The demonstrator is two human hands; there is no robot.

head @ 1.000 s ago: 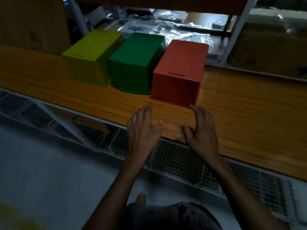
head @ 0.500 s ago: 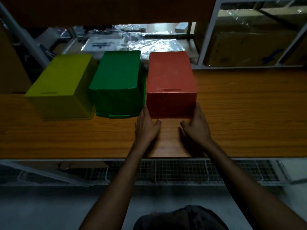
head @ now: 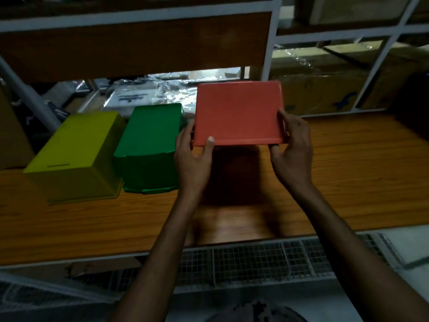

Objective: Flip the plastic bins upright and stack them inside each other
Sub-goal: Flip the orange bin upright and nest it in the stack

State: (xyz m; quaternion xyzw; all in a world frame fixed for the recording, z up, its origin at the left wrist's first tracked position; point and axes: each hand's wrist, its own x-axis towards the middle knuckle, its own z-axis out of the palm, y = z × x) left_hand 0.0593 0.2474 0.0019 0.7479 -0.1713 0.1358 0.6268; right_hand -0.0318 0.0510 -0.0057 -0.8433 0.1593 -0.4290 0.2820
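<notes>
From the head view, the left hand [head: 193, 154] and right hand [head: 291, 145] clasp the red bin [head: 239, 115] by its opposite sides, holding it above the wooden tabletop [head: 348, 177], flat bottom toward the camera. The green bin [head: 151, 145] and yellow bin [head: 76, 154] sit upside down just beside each other at left.

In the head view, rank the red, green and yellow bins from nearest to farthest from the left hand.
1. Red bin: gripped by the left hand at its left edge, lifted off the table.
2. Green bin: upside down, just left of that hand.
3. Yellow bin: upside down, farthest left.
</notes>
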